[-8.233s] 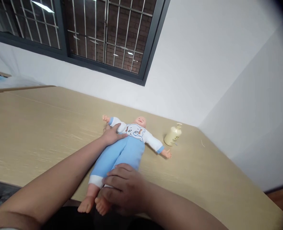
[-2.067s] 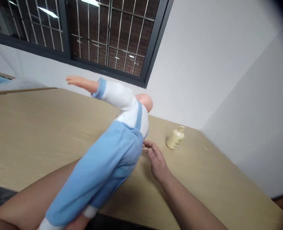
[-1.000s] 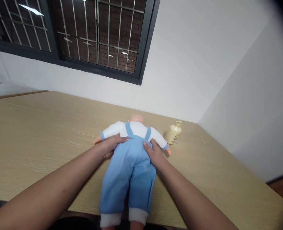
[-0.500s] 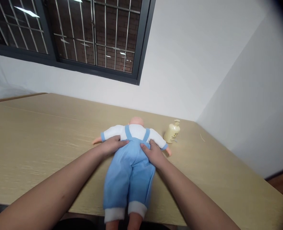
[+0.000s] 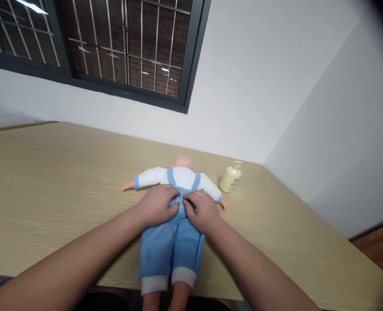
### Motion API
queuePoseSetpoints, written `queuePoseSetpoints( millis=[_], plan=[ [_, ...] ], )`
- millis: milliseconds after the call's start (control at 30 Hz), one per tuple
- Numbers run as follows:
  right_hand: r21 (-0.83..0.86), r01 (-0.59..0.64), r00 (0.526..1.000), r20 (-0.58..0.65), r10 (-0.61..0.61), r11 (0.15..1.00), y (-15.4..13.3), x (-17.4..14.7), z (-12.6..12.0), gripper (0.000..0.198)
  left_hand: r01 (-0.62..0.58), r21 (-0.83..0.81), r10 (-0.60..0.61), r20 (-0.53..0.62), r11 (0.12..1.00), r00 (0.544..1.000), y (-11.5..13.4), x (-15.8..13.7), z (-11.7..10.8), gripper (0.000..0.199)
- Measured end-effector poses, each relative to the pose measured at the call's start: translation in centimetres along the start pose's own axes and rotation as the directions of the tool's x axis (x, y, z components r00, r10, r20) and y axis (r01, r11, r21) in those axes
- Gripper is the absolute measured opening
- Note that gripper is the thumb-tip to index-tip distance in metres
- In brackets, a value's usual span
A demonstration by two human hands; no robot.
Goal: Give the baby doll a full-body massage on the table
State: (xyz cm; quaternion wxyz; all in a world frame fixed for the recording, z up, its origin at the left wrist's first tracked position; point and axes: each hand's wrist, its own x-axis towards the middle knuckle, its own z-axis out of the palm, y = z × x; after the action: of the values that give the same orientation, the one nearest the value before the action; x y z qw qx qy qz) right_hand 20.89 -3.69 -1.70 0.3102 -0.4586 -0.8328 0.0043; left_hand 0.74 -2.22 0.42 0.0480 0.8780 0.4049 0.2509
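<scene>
A doll (image 5: pixel 157 250) in blue overalls and a white long-sleeved top lies stretched out on the table, its bald head at the far end and its feet towards me. No face shows, and both its arms are spread sideways. My left hand (image 5: pixel 161 204) rests on the left side of its back at the waist, fingers bent and thumb apart from them. Opposite it, my right hand (image 5: pixel 203 211) touches the right side, fingers lightly curved and thumb apart. The fingertips of both hands come close together over the blue cloth.
A pale yellow pump bottle (image 5: pixel 230 178) stands beyond the doll's right-hand arm. On the wooden table (image 5: pixel 65 181) a thin light strand (image 5: pixel 269 185) lies near the right edge. Behind are a white wall (image 5: pixel 243 86) and a barred window (image 5: pixel 126 47).
Both hands have moved from the doll's sides inward onto the middle of its back, their fingers now on top of the cloth. Doll and bottle stay in place; the view shifts slightly.
</scene>
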Motion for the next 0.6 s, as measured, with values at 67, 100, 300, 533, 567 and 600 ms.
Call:
queuePoseSetpoints(
  millis=[67, 100, 300, 533, 567, 600],
  plan=[
    [-0.006, -0.021, 0.997, 0.074, 0.022, 1.0, 0.1, 0.2, 0.1, 0.023, 0.016, 0.01, -0.016, 0.045, 1.0, 0.999, -0.3, 0.3, 0.3, 0.023],
    [-0.01, -0.032, 0.994, 0.103, 0.032, 0.999, 0.1, 0.4, 0.1, 0.023, 0.022, 0.005, -0.023, 0.061, 1.0, 0.998, -0.5, 0.5, 0.3, 0.023],
    [0.052, -0.08, 0.98, 0.186, 0.069, 0.995, -0.2, 0.6, -0.5, 0.019, 0.079, -0.157, -0.058, 0.133, 0.985, 0.989, -1.1, 1.0, -0.2, 0.032],
    [0.092, -0.096, 0.995, -0.003, 0.096, 0.991, -0.3, -0.1, 0.1, 0.009, 0.119, -0.035, -0.122, -0.085, 0.992, 0.989, 0.4, 0.2, 0.5, 0.02],
    [0.069, -0.062, 0.996, -0.053, 0.066, 0.996, -0.3, -0.1, 0.3, 0.008, 0.098, 0.013, -0.096, -0.126, 0.995, 0.987, 0.6, 0.1, 0.6, 0.014],
    [0.042, -0.03, 0.994, -0.103, 0.034, 0.999, -0.2, -0.2, 0.5, 0.01, 0.079, 0.059, -0.069, -0.163, 0.995, 0.984, 0.8, 0.1, 0.6, 0.011]
  ],
)
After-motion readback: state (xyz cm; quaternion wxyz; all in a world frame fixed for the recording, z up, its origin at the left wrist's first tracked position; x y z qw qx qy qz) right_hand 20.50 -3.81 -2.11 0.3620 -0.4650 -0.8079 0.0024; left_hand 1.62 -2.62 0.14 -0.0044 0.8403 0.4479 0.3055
